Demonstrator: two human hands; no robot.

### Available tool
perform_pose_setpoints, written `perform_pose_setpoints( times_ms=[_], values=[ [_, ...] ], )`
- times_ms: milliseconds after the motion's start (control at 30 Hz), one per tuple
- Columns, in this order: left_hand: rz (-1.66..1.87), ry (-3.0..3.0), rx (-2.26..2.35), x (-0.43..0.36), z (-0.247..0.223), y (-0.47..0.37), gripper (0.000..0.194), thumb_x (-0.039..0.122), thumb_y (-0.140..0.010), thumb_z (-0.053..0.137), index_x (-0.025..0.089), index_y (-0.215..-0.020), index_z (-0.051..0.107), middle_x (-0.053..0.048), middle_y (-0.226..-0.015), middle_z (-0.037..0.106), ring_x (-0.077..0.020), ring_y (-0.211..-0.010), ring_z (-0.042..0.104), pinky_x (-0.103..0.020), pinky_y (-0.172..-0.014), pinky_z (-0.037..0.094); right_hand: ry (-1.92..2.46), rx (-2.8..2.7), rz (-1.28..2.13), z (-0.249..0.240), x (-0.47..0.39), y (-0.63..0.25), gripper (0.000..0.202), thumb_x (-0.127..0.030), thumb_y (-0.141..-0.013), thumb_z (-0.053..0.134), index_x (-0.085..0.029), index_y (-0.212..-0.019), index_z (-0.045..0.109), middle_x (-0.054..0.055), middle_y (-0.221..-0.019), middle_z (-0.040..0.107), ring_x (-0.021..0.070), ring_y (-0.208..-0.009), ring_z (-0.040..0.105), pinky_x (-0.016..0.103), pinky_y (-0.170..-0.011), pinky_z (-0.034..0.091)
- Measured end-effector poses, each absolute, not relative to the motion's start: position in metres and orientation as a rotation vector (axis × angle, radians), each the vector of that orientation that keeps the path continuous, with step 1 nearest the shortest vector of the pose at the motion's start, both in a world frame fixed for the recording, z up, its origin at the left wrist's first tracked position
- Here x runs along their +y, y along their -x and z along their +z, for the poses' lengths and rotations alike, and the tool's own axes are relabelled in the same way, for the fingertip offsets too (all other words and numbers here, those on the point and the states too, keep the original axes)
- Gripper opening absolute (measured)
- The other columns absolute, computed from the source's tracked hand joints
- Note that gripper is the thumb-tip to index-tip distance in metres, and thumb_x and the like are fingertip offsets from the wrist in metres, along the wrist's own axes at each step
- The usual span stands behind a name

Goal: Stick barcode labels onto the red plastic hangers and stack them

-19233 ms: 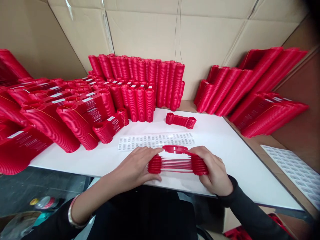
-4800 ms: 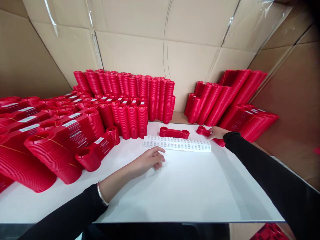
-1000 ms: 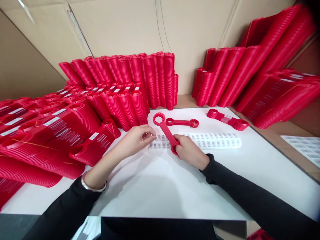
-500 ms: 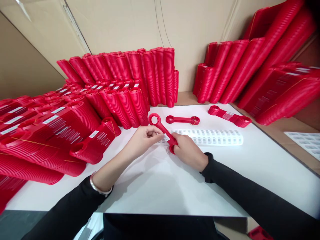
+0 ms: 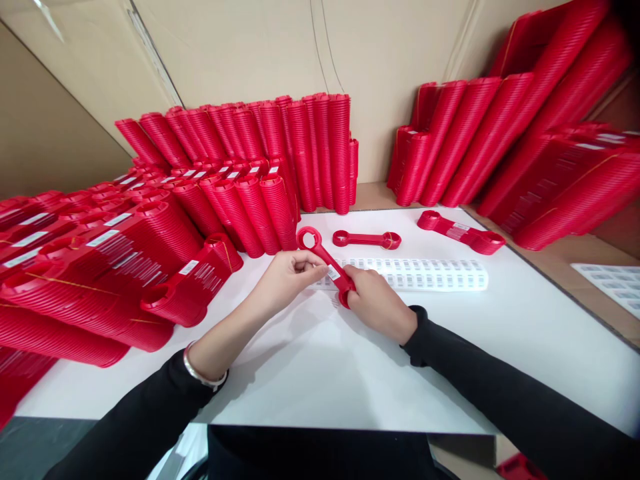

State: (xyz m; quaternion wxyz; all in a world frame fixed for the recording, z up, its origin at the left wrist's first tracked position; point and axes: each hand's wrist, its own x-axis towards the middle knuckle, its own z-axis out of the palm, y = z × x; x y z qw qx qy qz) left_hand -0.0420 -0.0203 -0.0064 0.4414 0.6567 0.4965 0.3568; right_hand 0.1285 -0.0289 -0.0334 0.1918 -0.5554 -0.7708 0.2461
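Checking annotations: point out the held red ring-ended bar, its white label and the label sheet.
Red ring-ended bar (image 5: 325,255), head view: flat middle section.
White label (image 5: 333,273), head view: its face.
Label sheet (image 5: 423,275), head view: printed face.

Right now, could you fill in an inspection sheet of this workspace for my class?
Surface: white tabletop, with a printed sheet lying across it.
Work items: red double-ringed piece, held at a slant, bearing a white label; beyond the sheet, a banded red bundle and a labelled red bundle.
Clutter: red stacks crowding the left side, more red stacks on the right.
Hands: right hand grips the piece's near end; left hand has its thumb at the label.
Cables: two thin dark strands against the cardboard wall; cannot tell whether they are cables.
Surroundings: cardboard wall behind, second printed sheet at the right edge.
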Motion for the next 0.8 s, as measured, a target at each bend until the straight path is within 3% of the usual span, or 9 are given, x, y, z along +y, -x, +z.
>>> perform_pose_setpoints(
  times_ms=[267, 467, 800],
  values=[
    [0.915, -1.662, 1.251, -0.021, -0.008, 0.042, 0.019, 0.033, -0.074, 0.061, 0.015, -0.073, 0.065, 0.002, -0.056, 0.052, -0.0064, -0.05, 0.04, -0.018, -0.045, 0.029, 1.562, -2.167, 0.69, -0.034, -0.028, -0.128, 0.007, -0.013, -0.075, 0.041, -0.019, -0.072, 0.041, 0.003, -0.066, 0.053, 0.0138, -0.056, 0.04, 0.025, -0.052, 0.025],
    [0.942, -1.664, 1.25, -0.022, -0.01, 0.04, 0.018, 0.031, -0.075, 0.06, 0.014, -0.074, 0.065, 0.0, -0.06, 0.057, -0.0077, -0.053, 0.045, -0.019, -0.049, 0.034, 1.556, -2.146, 0.72, -0.033, -0.029, -0.128, 0.007, -0.013, -0.074, 0.041, -0.02, -0.071, 0.041, 0.003, -0.066, 0.053, 0.0141, -0.056, 0.041, 0.025, -0.052, 0.025],
    [1.089, -1.778, 1.297, -0.033, -0.017, 0.032, 0.019, 0.033, -0.079, 0.056, 0.016, -0.074, 0.062, 0.002, -0.057, 0.05, -0.0086, -0.054, 0.042, -0.02, -0.05, 0.032, 1.486, -2.046, 0.877, -0.032, -0.032, -0.127, 0.012, -0.008, -0.069, 0.04, -0.02, -0.067, 0.039, 0.001, -0.063, 0.053, 0.0134, -0.056, 0.043, 0.024, -0.053, 0.027]
  ],
)
